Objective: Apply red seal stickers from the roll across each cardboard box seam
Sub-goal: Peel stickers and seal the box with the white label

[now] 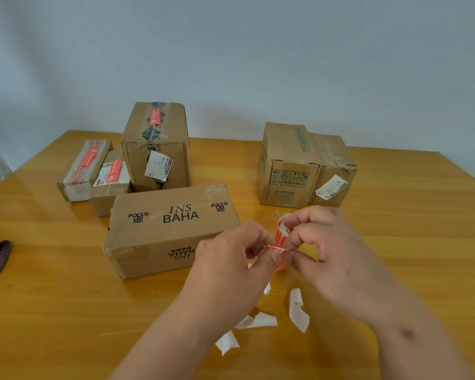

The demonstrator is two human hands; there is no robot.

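Right of centre, both hands, left hand point(231, 250) and right hand point(321, 242), pinch the sticker roll point(281, 237) above the table point(52, 311). Six boxes stand behind: four at upper left, three already stickered, two at upper right. Four white backing scraps point(298, 311) lie below.

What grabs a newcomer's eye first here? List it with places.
First, the two hands low and centre: the left hand and right hand pinch a red seal sticker roll between them above the wooden table. Just behind sits the big INS BAHA box, with no red sticker showing. White backing scraps lie near the wrists.
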